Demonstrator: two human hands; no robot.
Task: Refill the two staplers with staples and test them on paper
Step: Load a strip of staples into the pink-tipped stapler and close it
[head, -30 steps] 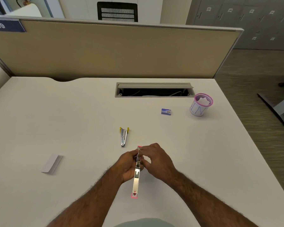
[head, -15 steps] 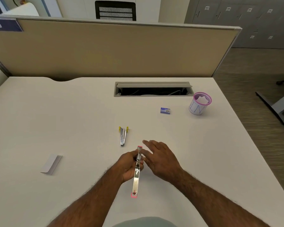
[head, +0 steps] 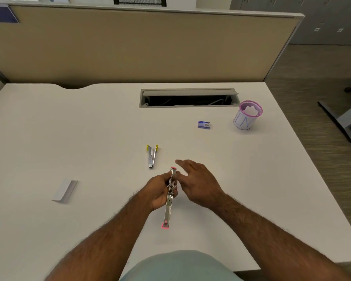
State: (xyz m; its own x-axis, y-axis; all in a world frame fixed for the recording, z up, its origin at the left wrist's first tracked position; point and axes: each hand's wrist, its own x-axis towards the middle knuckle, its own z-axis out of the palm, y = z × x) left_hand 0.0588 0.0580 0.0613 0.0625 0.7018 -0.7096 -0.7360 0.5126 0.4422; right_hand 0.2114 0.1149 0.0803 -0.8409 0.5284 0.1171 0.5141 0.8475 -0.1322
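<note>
L hand fingers curled round pink stapler, gripping it mid-body; stapler swung fully open, long metal arm pointing back toward the person, above desk. R hand just beside it, fingers straight & spread, holding nothing. Yellow stapler lies open on desk, near, further off. Staple box well apart, near pink cup. Folded paper far left.

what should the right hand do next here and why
Probably reach forward and to the right for the staple box. The left hand grips the pink stapler, which is swung fully open, while the right hand hovers beside it with straight fingers, holding nothing. No staple strip shows in either hand, and the box lies untouched further back on the desk, so staples seem to be what is missing.
</note>
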